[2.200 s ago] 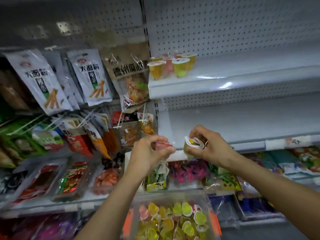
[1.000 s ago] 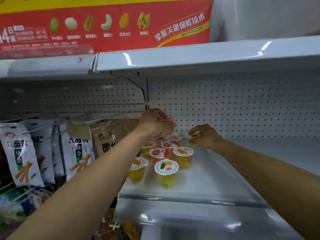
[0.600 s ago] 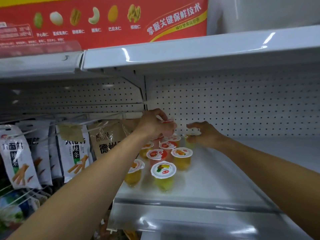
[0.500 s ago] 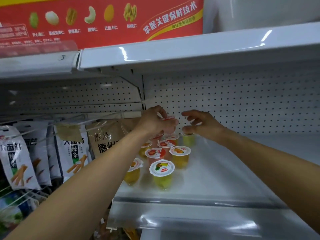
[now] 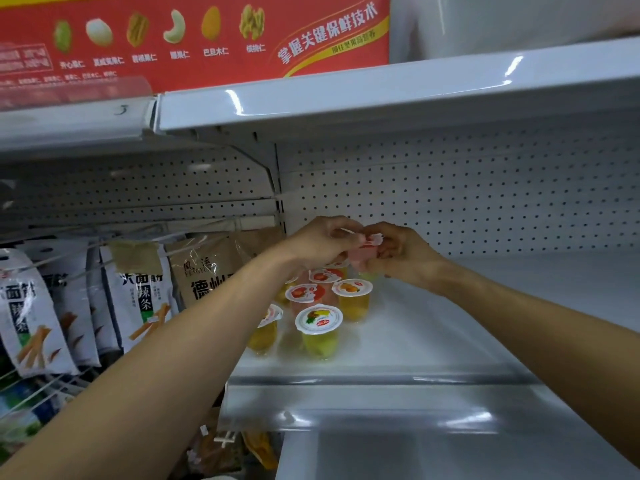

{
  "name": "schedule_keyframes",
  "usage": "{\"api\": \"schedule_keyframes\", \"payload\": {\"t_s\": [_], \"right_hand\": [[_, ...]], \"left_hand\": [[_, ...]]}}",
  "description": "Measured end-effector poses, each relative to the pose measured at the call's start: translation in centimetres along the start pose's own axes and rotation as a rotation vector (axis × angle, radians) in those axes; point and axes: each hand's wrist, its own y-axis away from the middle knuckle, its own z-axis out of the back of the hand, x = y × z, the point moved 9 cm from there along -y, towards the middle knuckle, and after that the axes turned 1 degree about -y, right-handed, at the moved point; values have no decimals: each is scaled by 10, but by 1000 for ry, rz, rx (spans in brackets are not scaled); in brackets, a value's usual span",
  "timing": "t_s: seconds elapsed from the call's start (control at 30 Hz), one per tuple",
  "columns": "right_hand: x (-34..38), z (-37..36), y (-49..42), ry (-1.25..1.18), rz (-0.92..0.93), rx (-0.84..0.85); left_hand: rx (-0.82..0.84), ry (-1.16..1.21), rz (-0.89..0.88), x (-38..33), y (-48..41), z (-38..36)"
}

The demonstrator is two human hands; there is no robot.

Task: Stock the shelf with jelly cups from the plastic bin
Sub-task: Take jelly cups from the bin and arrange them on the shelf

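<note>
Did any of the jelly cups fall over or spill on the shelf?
No. The jelly cups on the shelf stand upright with lids on, and nothing has spilled. Only a pink cup is off the shelf, held above them between the left hand and the right hand.

One wide-angle view, worn on my head.
It looks forward and slightly down into the white shelf [image 5: 450,341], close, my forearms [image 5: 194,351] crossing the lower frame.
</note>
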Motion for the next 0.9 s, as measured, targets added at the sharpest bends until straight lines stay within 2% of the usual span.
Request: {"api": "schedule_keyframes", "payload": {"t_s": [0.17, 0.27, 0.4, 0.73, 0.9], "right_hand": [[-29, 6, 0, 145, -72, -50], [-44, 3, 5, 248, -102, -31], [-52, -7, 5, 265, -97, -2], [-48, -12, 8, 269, -147, 29], [-38, -12, 18, 376, -163, 33]], "left_hand": [[-69, -229, -36, 11, 8, 14], [-24, -322, 8, 27, 14, 16], [46, -420, 45, 36, 19, 10], [-18, -496, 60, 39, 15, 10], [-3, -483, 72, 41, 17, 12]]}}
